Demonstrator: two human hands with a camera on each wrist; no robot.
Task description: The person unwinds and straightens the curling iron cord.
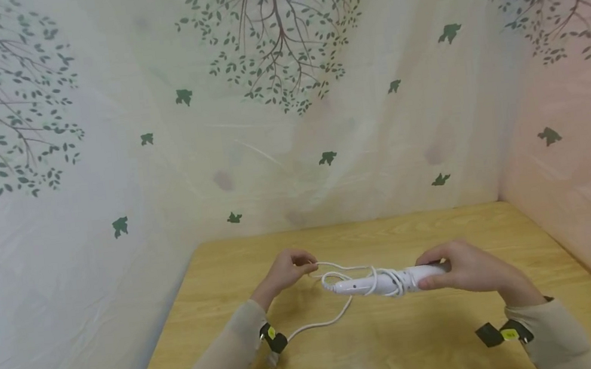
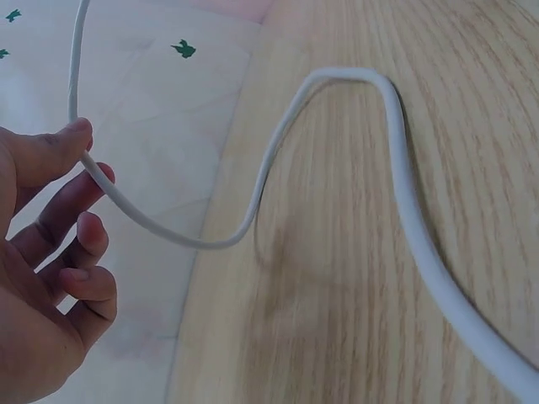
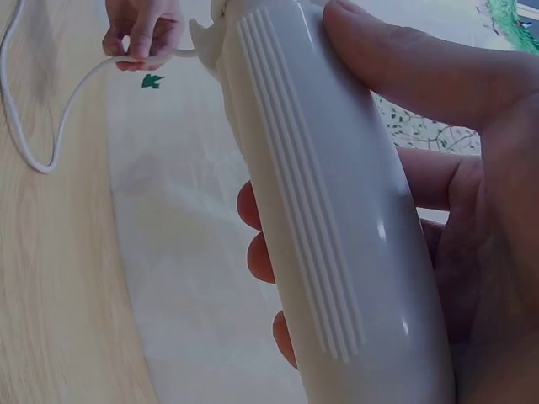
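Left hand [image 1: 284, 270] pinches white cord [image 2: 404, 185], right hand [image 1: 466, 266] grips white appliance [image 3: 354, 194], both within the table's [image 1: 420, 345] side edges.

Each arm wears a long, pale beige sleeve: the left sleeve [image 1: 220, 356] and the right sleeve [image 1: 562, 334] are plain in colour, show soft creases and terminate at the wrist. A black left wrist unit [image 1: 278, 342] is mounted at the left cuff and carries a yellow left label [image 1: 271, 332]. A black right wrist unit [image 1: 488, 335], with a flat, angular outer block, carries a yellow right label [image 1: 510, 334]; its print is too small to read. The fingers [image 2: 97, 286] are bare.
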